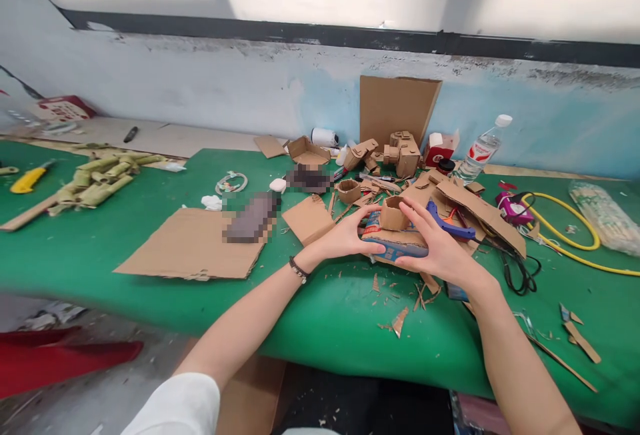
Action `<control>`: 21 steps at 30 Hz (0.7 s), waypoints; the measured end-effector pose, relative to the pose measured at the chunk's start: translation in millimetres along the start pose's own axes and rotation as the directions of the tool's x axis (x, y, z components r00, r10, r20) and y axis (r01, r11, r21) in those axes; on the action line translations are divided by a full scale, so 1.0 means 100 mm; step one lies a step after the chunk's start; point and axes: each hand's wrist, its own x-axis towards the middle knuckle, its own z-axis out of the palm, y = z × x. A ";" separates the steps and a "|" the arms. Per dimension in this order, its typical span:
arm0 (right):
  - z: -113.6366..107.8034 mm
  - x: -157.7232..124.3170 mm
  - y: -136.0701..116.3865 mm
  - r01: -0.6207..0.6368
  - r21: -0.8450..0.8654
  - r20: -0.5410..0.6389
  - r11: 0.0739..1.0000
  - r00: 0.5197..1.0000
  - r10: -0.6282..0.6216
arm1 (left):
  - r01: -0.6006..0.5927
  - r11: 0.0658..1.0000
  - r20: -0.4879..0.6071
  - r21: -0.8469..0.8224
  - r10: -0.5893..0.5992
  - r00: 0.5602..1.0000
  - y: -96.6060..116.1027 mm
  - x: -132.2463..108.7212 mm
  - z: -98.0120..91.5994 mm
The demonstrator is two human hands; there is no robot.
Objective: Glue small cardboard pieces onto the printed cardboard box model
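Note:
A small cardboard box (400, 248) with blue printing on its front side is between my two hands near the table's front edge. On its top stands a short cardboard ring (393, 215). My left hand (347, 235) grips the box's left end, thumb in front and fingers behind. From the right, my right hand (443, 245) curves around the other end, thumb low on the printed side and fingertips beside the ring. Just beyond the right hand lies a blue glue gun (453, 225). A second cardboard ring (349, 190) rests behind the left hand.
Behind are a cardboard camera model (404, 154), cardboard scraps and a water bottle (483, 152). Leftward lie a flat cardboard sheet (195, 248), bamboo pieces (103, 178) and a yellow utility knife (30, 178). At right, a yellow hose (575, 212) curls beside bagged sticks (605, 212).

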 end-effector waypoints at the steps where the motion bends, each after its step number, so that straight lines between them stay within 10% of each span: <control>1: 0.00 0.00 0.00 0.009 0.003 -0.003 1.000 1.000 -0.009 | -0.027 1.000 -0.002 0.012 0.027 1.000 0.00 0.00 0.01; 13: 0.02 -0.01 0.03 0.049 0.032 -0.014 0.998 0.999 -0.049 | -0.136 0.981 0.082 0.139 0.126 0.989 -0.06 -0.04 -0.02; 21: -0.03 -0.03 0.15 0.075 0.129 -0.016 0.989 0.997 -0.073 | -0.246 0.827 0.144 0.505 0.200 0.969 -0.01 -0.11 -0.03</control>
